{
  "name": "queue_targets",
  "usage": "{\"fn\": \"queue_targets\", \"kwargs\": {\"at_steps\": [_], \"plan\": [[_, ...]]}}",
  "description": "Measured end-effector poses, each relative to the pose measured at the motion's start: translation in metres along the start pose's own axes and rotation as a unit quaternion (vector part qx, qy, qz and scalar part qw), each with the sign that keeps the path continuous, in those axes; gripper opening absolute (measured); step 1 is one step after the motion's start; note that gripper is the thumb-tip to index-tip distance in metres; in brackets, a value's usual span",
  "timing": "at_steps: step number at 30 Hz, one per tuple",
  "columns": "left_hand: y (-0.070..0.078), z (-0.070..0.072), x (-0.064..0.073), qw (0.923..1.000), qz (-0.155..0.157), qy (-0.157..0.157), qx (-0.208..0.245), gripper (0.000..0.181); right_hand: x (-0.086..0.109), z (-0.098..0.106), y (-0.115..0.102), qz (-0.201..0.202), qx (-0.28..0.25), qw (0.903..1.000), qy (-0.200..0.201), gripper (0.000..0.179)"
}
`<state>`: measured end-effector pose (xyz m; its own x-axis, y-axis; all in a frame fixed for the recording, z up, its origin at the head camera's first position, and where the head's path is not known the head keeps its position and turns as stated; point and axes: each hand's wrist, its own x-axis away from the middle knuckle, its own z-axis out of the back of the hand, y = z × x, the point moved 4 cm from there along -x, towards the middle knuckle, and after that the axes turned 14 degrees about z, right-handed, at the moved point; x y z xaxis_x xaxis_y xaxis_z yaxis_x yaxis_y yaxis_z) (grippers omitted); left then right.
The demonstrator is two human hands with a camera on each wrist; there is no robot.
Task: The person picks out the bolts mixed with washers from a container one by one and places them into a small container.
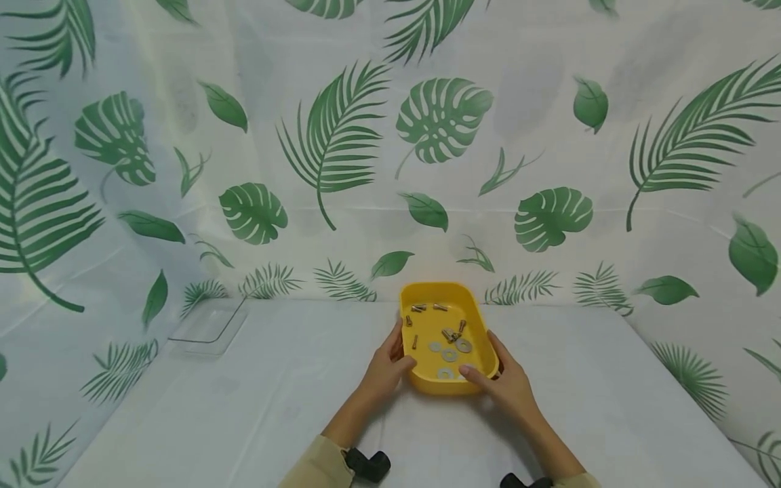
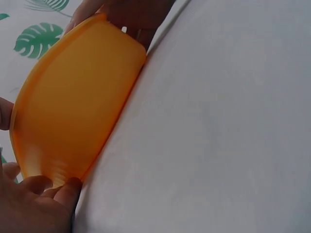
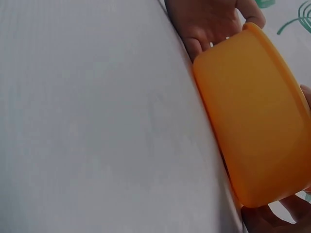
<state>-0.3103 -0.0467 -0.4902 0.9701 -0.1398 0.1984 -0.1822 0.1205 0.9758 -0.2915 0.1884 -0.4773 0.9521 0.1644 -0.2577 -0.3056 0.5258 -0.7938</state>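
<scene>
A yellow plastic box (image 1: 442, 388) with rounded corners stands on the white tabletop in the head view. Inside lie several small metal screws (image 1: 450, 335) and several flat washers (image 1: 449, 354), most washers toward the near end. My left hand (image 1: 383, 371) grips the box's left side, thumb on the rim near the front corner. On the other side my right hand (image 1: 511, 388) holds the right front corner, its thumb reaching over the rim. In both wrist views the box's outer wall (image 2: 77, 102) (image 3: 252, 116) shows fingers tucked low around its ends, near the table surface.
A transparent plastic container (image 1: 210, 329) sits at the table's far left corner. White cloth (image 1: 274, 393) covers the table. A leaf-printed curtain (image 1: 366, 224) rises behind the table and along both sides.
</scene>
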Motion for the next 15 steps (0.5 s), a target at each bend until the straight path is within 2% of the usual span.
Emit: {"fn": "queue_targets", "kwargs": {"at_steps": [6,15], "plan": [[0.0,0.018,0.006,0.9999,-0.002,0.009,-0.009,0.083,-0.003,-0.016,-0.008,0.003,-0.017,0.9998,0.005,0.1],[-0.005,0.037,0.008,0.9992,0.001,0.015,-0.038,0.082,-0.004,-0.031,-0.018,0.007,-0.027,0.9996,0.004,0.101]]}}
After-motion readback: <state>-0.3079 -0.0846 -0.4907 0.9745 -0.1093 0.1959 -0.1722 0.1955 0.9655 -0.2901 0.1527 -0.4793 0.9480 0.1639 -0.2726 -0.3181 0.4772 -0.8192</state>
